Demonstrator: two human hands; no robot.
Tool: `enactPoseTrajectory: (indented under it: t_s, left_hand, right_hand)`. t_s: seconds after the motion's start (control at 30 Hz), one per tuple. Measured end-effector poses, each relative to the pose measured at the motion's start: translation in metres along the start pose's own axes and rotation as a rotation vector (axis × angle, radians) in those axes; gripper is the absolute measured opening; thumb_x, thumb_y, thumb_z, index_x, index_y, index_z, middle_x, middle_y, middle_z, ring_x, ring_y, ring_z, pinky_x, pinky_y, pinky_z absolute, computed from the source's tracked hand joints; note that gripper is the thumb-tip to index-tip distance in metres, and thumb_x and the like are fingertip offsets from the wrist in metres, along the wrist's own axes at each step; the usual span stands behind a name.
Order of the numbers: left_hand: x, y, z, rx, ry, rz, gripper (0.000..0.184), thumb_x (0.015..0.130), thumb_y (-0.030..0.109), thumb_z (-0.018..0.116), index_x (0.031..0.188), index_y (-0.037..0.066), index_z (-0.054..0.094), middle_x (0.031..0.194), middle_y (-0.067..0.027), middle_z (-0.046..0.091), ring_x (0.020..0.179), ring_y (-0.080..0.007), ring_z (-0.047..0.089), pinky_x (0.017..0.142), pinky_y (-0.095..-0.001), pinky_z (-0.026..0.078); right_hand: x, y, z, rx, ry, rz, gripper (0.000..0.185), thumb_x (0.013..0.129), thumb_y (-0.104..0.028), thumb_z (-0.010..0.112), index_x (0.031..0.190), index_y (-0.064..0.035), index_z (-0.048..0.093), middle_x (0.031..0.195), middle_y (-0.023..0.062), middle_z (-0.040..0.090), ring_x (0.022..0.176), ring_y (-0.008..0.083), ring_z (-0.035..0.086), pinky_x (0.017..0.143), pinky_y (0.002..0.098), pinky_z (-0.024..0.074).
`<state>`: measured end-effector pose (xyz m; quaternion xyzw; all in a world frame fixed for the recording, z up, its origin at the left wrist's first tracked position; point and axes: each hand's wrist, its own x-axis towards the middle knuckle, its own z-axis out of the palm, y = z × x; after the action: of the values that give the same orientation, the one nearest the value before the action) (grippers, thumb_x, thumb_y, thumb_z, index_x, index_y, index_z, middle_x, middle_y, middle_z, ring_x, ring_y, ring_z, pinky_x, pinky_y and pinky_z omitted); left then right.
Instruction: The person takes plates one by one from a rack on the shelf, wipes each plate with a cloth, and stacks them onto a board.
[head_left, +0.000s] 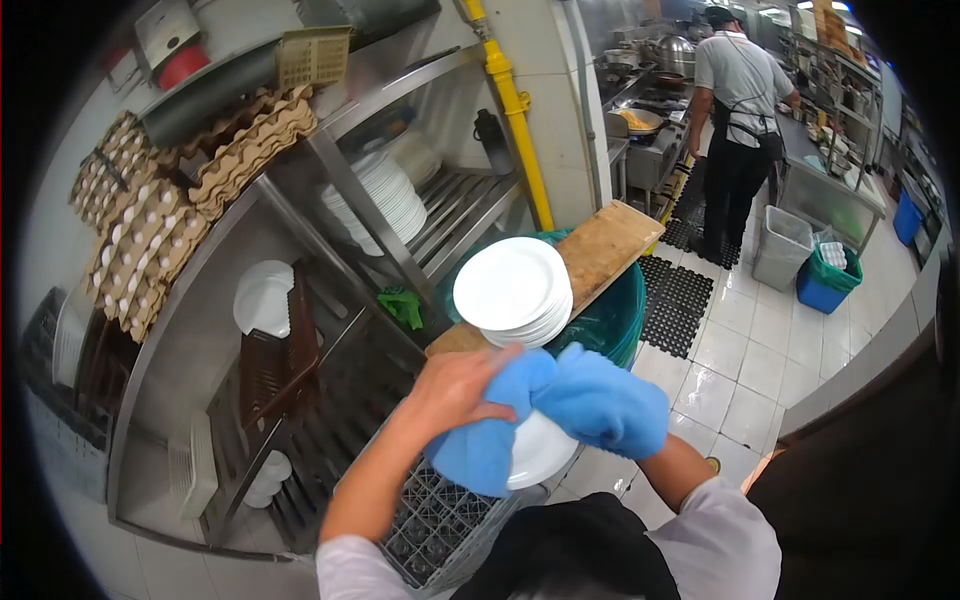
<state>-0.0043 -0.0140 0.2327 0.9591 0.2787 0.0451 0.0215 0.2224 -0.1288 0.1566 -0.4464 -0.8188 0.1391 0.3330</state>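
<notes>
Left forearm [372, 492] extended, left grip [462, 388] blurred, seemingly curled, right forearm [678, 470] angled inward, right grip hidden

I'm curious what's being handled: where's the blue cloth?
Head view, lower centre: the blue cloth is in the left hand, against a white plate.

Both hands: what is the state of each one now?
Left hand: closed, holding the blue cloth.
Right hand: covered by the cloth; grip cannot be told.

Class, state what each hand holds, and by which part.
Left hand: soft blue fabric cloth, by its upper part. Right hand: hidden under the cloth. A round white plate shows between them; its hold cannot be told.
</notes>
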Motion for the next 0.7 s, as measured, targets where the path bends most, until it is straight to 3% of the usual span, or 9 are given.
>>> enactPoseTrajectory:
  t_s: [0.03,0.1,0.17,0.23,0.37,0.43,0.57,0.6,0.7]
  left_hand:
    - [0.008,0.002,-0.009,-0.168,-0.402,0.104,0.065,0.077,0.033,0.081,0.135,0.011,0.058,0.124,-0.0172,0.068,0.112,-0.0395,0.064,0.099,-0.0494,0.049]
    - [0.008,-0.014,-0.011,-0.199,-0.284,0.231,0.051,0.079,0.017,0.079,0.126,0.011,0.063,0.101,-0.0148,0.074,0.094,-0.0323,0.071,0.086,-0.0375,0.055]
    - [-0.005,-0.033,-0.024,-0.708,-0.130,-0.117,0.040,0.083,0.010,0.075,0.122,0.007,0.064,0.100,-0.0109,0.073,0.091,-0.0227,0.071,0.083,-0.0342,0.055]
    - [-0.028,-0.037,0.022,-1.077,0.361,-0.422,0.037,0.092,0.003,0.066,0.129,0.003,0.060,0.106,-0.0071,0.072,0.094,-0.0169,0.068,0.081,-0.0331,0.056]
    - [-0.029,0.045,0.150,-1.676,1.325,-0.658,0.059,0.093,0.004,0.066,0.147,0.004,0.042,0.137,-0.0087,0.057,0.123,-0.0221,0.055,0.105,-0.0380,0.045]
    - [-0.039,0.032,0.154,-1.614,1.184,-0.640,0.063,0.092,0.005,0.068,0.148,0.004,0.040,0.140,-0.0093,0.054,0.126,-0.0225,0.053,0.107,-0.0390,0.043]
    - [-0.074,-0.031,0.071,-1.336,0.435,-0.461,0.053,0.090,-0.001,0.067,0.141,0.001,0.051,0.124,-0.0072,0.065,0.111,-0.0190,0.062,0.099,-0.0346,0.049]
    - [-0.075,-0.042,0.056,-1.303,0.389,-0.425,0.049,0.091,0.000,0.067,0.138,0.001,0.053,0.121,-0.0064,0.066,0.108,-0.0179,0.063,0.096,-0.0337,0.050]
    - [-0.071,-0.037,0.069,-1.452,0.436,-0.439,0.048,0.093,0.002,0.065,0.139,0.001,0.053,0.122,-0.0064,0.066,0.108,-0.0165,0.062,0.096,-0.0328,0.050]
  right_hand:
    - [0.006,-0.004,0.013,-0.001,-0.011,-0.007,0.026,0.080,-0.008,0.069,0.107,-0.0081,0.070,0.104,0.0115,0.067,0.104,0.0258,0.062,0.092,0.0345,0.0481]
    - [0.021,-0.006,0.043,1.077,0.190,0.350,0.028,0.078,-0.006,0.068,0.105,-0.0080,0.070,0.098,0.0115,0.066,0.097,0.0290,0.062,0.088,0.0335,0.0489]
    - [0.028,-0.058,-0.020,1.283,0.257,0.396,0.016,0.077,-0.008,0.067,0.094,-0.0069,0.067,0.091,0.0099,0.062,0.090,0.0317,0.060,0.079,0.0351,0.0491]
    - [0.019,-0.022,-0.014,-0.221,0.488,-0.141,0.005,0.084,-0.011,0.062,0.082,-0.0070,0.060,0.083,0.0080,0.059,0.076,0.0325,0.058,0.070,0.0383,0.0498]
    - [0.013,-0.025,0.027,-0.447,0.532,0.408,0.018,0.071,-0.021,0.072,0.077,-0.0095,0.060,0.077,0.0104,0.062,0.074,0.0333,0.064,0.063,0.0429,0.0500]
    - [0.013,-0.022,0.042,-0.381,0.449,0.477,0.013,0.081,-0.012,0.061,0.076,-0.0065,0.050,0.082,0.0106,0.057,0.079,0.0353,0.059,0.068,0.0414,0.0450]
    - [0.017,0.027,0.012,-0.067,0.679,-0.451,0.018,0.084,-0.009,0.067,0.098,0.0022,0.065,0.108,0.0137,0.066,0.093,0.0300,0.064,0.081,0.0411,0.0509]
    - [0.023,0.003,0.006,0.230,0.495,0.175,0.018,0.087,-0.013,0.067,0.099,-0.0001,0.064,0.102,0.0119,0.067,0.091,0.0246,0.066,0.078,0.0349,0.0520]
    - [0.043,-0.034,-0.012,0.493,0.585,0.317,0.021,0.085,-0.019,0.067,0.100,-0.0041,0.069,0.098,0.0167,0.071,0.087,0.0295,0.069,0.076,0.0376,0.0544]
